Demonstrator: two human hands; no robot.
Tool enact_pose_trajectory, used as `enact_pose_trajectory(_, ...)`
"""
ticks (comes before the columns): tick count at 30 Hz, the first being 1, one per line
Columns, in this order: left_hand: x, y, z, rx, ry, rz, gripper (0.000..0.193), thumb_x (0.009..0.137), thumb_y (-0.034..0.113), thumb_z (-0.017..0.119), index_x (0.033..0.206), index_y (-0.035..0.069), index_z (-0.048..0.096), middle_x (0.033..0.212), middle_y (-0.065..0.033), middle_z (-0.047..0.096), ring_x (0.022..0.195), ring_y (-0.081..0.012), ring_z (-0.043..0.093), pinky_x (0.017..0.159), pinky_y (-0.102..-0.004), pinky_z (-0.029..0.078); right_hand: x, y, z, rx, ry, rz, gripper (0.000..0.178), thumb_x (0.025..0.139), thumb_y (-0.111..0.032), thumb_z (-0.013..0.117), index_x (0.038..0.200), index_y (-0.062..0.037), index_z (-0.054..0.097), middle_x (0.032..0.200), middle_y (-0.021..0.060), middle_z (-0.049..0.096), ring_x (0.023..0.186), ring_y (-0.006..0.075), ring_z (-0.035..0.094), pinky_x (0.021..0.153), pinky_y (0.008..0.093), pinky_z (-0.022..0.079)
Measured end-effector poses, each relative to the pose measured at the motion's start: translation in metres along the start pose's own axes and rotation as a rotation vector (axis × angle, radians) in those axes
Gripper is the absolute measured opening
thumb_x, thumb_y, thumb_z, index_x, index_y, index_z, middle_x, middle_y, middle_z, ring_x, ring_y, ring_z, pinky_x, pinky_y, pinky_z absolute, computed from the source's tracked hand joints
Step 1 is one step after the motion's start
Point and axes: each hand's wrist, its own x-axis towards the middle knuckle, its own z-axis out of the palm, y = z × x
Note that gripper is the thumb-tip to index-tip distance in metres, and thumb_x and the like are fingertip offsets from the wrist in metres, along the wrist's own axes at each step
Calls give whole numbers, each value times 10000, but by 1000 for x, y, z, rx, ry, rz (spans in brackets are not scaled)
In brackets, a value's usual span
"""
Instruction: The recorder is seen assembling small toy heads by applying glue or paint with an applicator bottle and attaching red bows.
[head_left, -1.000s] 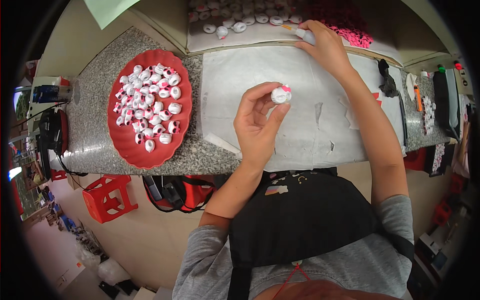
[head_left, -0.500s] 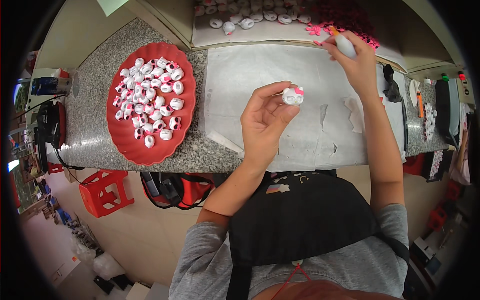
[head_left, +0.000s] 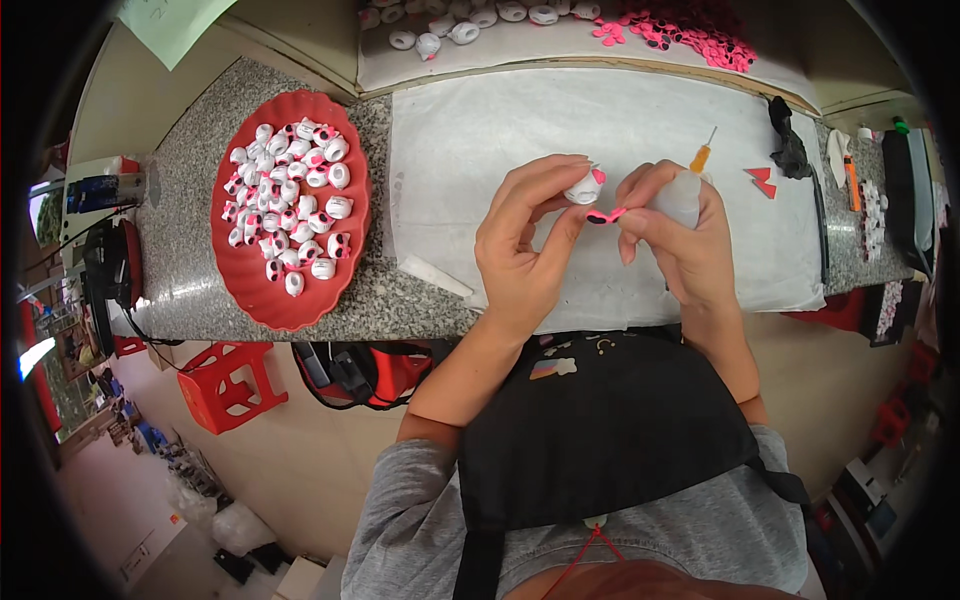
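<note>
My left hand (head_left: 522, 245) pinches a small white cat-head piece (head_left: 584, 191) with a pink bow between thumb and fingertips, above the paper-covered bench. Close beside it, my right hand (head_left: 697, 245) grips two things at once. A pink-and-black sunglasses-shaped piece (head_left: 604, 217) sticks out from its thumb and fingertips, just below the cat head. Whether the two pieces touch, I cannot tell. Tucked in the same hand is a translucent squeeze bottle (head_left: 680, 200), its orange needle tip pointing up and away.
At left, a red scalloped plate (head_left: 235, 270) holds several white cat heads with pink parts. White sheet paper (head_left: 470, 120) covers the bench. More white heads (head_left: 465, 32) and a pile of pink pieces (head_left: 690, 38) lie on the far shelf. Red scraps (head_left: 762, 181) and black crumpled material (head_left: 788, 140) lie right.
My right hand has come down from the far pink pile to beside my left hand, carrying the bottle and the pink-and-black piece. The cat head has turned in my left fingers.
</note>
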Motion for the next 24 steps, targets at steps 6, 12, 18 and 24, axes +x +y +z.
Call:
enact_pose_trajectory(6,-1,-1,1,4,-64,35,280,698,-78,519,971,-31,474,1019,-151,467,899,-173,491,711,-238,425,2,6,-3,21,31,9,79,662,15,551,710,1,490,745,87,471,524,117,467,422,232,394)
enact_pose_trajectory(12,-1,4,0,-202,-48,-91,281,691,-59,541,965,-19,493,1008,-121,481,909,-170,489,737,-252,427,-1,9,0,54,37,-40,106,669,2,576,732,-6,491,726,68,483,533,101,466,430,215,393)
enact_pose_trajectory(18,0,5,-2,-452,-70,-235,254,710,-47,529,960,-39,481,1000,-129,491,923,-165,481,755,-250,410,-4,5,2,-96,23,-76,214,644,14,581,834,7,484,768,67,460,549,96,453,418,201,378)
enact_pose_trajectory(24,-2,2,-5,-452,-134,-207,247,696,-42,545,939,-34,500,966,-135,513,924,-193,483,782,-290,395,-3,3,2,-70,-43,-28,300,626,1,625,907,3,521,713,44,504,584,68,465,439,163,376)
